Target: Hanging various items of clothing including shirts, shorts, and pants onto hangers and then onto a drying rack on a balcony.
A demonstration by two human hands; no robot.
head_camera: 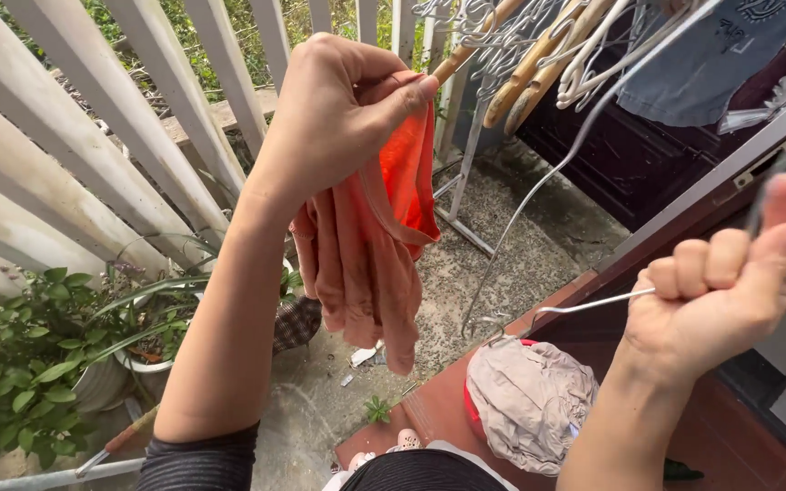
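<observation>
Nearest the camera, a beige bundle of cloth (pixel 529 400) lies in a red-rimmed basket on the brick-red ledge (pixel 429 409) below the arms; above it the right hand (pixel 716 291) is closed in a fist around a thin wire hanger (pixel 584 305), its fingers (pixel 698 264) curled tight and the hanger bare, with no garment on it yet; the left hand (pixel 334 118) is raised higher, thumb and fingers pinched shut on the top edge of an orange garment (pixel 375 236) that hangs limp and bunched, apart from the hanger; the garment seems lifted out but not yet hung, and the bundle still waits; potted plants (pixel 38 364) stand below at the white fence (pixel 93 145); farthest, empty wooden and wire hangers (pixel 539 55) crowd a rack beside a blue-grey garment (pixel 711 55).
</observation>
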